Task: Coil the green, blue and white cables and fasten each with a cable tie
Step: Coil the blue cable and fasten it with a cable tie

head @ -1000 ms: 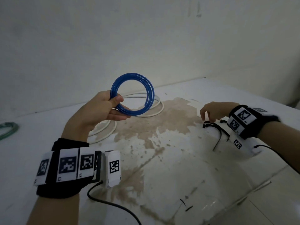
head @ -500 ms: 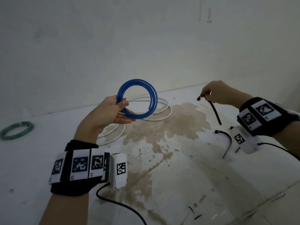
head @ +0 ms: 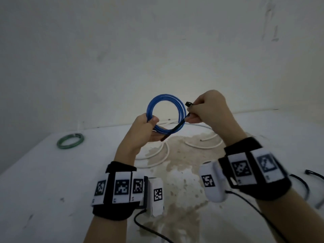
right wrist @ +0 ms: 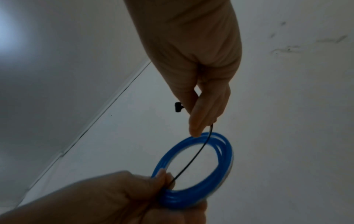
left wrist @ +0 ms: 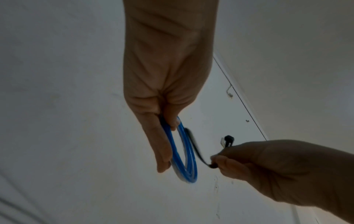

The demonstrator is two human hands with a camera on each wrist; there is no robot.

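Left fingers (head: 154, 120): thumb and fingers curled round the blue coil at about its 8 o'clock, pinching the strands together.
Left hand (head: 140, 132): raised above the worktop, wrist down, gripping the coil.
Right fingers (head: 191, 118): pinched on the black cable tie close to its head end, at the coil's 3 o'clock.
Right hand (head: 212, 109): held up level with the coil, closed round the tie.
Blue coil (head: 166, 115): held upright in the air, its flat face toward the onlooker, several turns stacked.
Black cable tie (head: 177, 128): long axis slants from 2 o'clock down to 8 o'clock, head (head: 188, 104) uppermost, tail running across the coil's lower right toward the left palm.
White cable (head: 164, 151): loose loops lying on the worktop under both hands.
Green coil (head: 70, 141): flat on the worktop, far off at 9 o'clock.
Worktop (head: 43, 181): white, with a brown stain in the middle.
Writing: wristbands carry square black-and-white coded markers; no readable words.
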